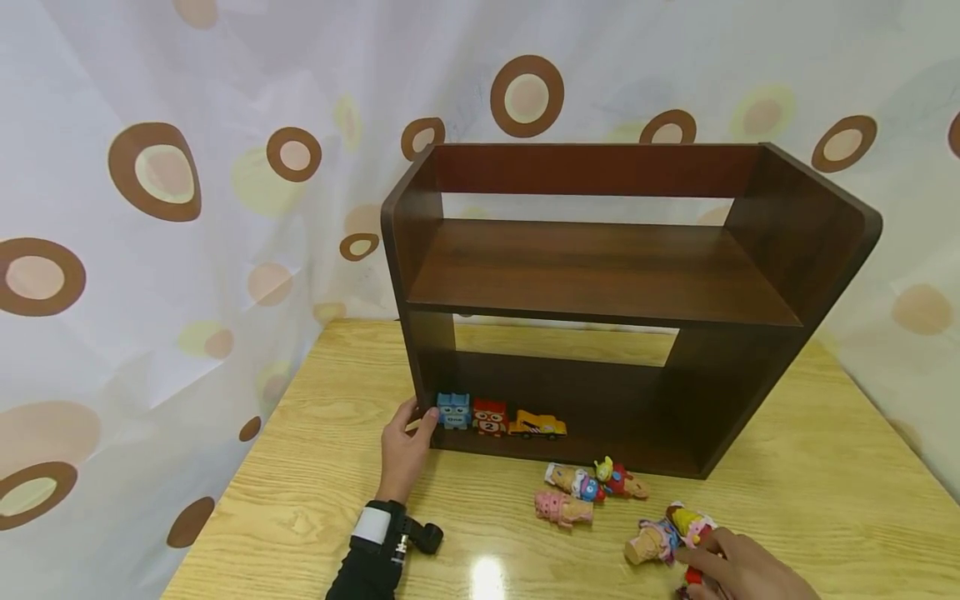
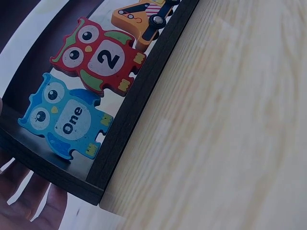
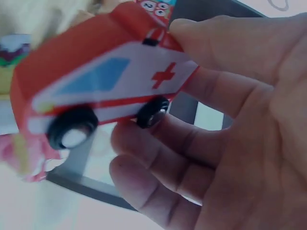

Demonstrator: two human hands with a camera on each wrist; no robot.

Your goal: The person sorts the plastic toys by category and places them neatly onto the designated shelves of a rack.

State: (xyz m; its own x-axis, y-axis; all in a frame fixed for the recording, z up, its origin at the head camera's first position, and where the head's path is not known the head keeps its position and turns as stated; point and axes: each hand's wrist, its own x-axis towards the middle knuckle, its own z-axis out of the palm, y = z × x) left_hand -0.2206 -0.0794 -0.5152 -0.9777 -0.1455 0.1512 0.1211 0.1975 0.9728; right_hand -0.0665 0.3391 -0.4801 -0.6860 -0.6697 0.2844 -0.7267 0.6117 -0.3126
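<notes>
A dark brown wooden shelf (image 1: 600, 275) stands on the table. On its bottom board sit a blue owl piece marked "One" (image 1: 453, 410) (image 2: 67, 120), a red owl marked "2" (image 1: 490, 417) (image 2: 98, 57) and a yellow toy vehicle (image 1: 537, 426) (image 2: 141, 17). My left hand (image 1: 416, 414) rests against the shelf's lower left corner beside the blue owl, fingers (image 2: 29, 201) fairly straight. At the bottom right my right hand (image 1: 701, 567) grips a red and white toy ambulance (image 3: 96, 86) (image 1: 693, 575) between thumb and fingers.
Several small ice-cream-cone figures lie on the wooden table (image 1: 315, 500) in front of the shelf, among them a pink one (image 1: 562, 508) and one (image 1: 652, 542) beside my right hand. A spotted curtain (image 1: 150, 208) hangs behind and to the left.
</notes>
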